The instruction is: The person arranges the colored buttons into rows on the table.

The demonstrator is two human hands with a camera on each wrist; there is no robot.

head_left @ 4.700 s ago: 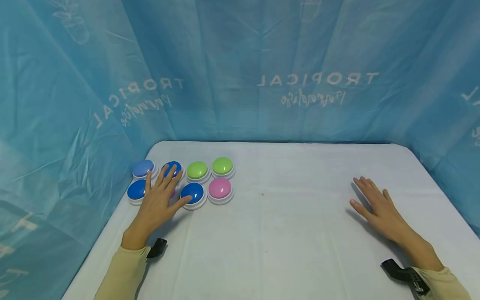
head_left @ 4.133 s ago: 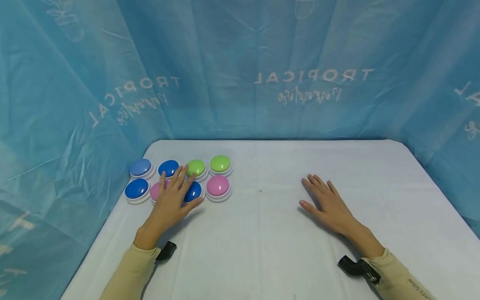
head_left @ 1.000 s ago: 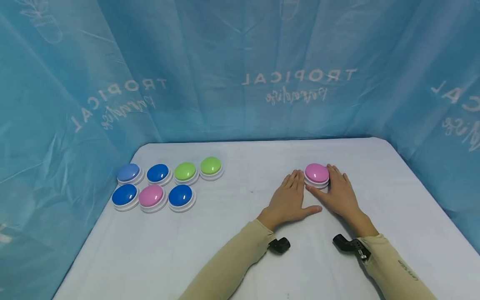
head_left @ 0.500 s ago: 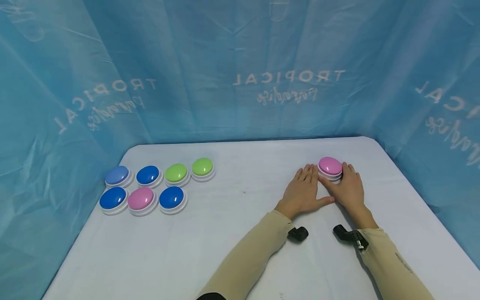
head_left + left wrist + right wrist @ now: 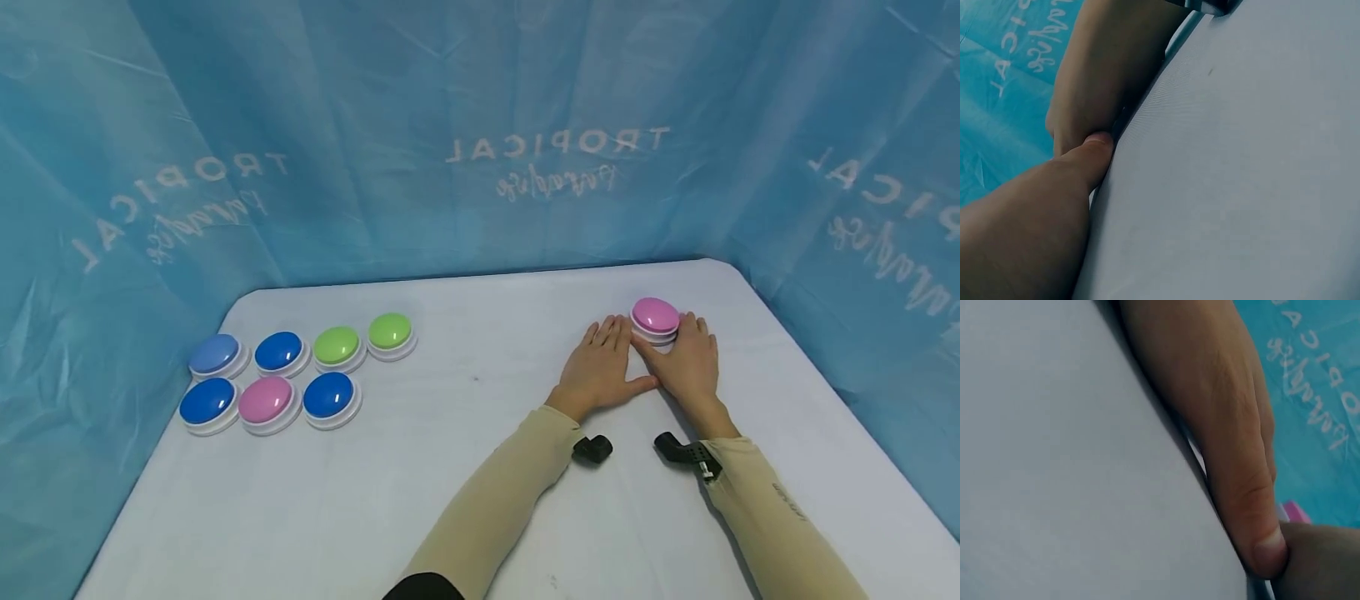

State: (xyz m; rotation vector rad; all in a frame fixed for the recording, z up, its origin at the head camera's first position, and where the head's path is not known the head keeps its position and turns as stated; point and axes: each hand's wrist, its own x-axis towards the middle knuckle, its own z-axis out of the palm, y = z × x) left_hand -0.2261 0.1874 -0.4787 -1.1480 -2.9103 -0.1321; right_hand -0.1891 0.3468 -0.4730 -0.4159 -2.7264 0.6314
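Observation:
In the head view a pink dome push button (image 5: 656, 315) on a white round base sits near the table's far right corner. My right hand (image 5: 688, 367) holds its base, thumb at the near left side and fingers along the right. Close by on the left, my left hand (image 5: 597, 371) lies with straight fingers, tips beside the base, its thumb reaching toward the right hand. In the left wrist view my left hand (image 5: 1029, 212) has its thumb touching the other hand. The right wrist view shows my right hand (image 5: 1222, 425), with only a sliver of pink beyond.
Several more push buttons stand at the left in two rows: light blue (image 5: 213, 353), blue (image 5: 278, 351) and two green ones (image 5: 337, 345) behind; blue, pink (image 5: 266, 400) and blue in front. A white cloth (image 5: 450, 467) covers the table. Blue printed sheets (image 5: 480, 200) hang around it.
The pink button has gone from the front row's right end to the far right. My left hand has left the group and joined the right hand there. The head view has turned right.

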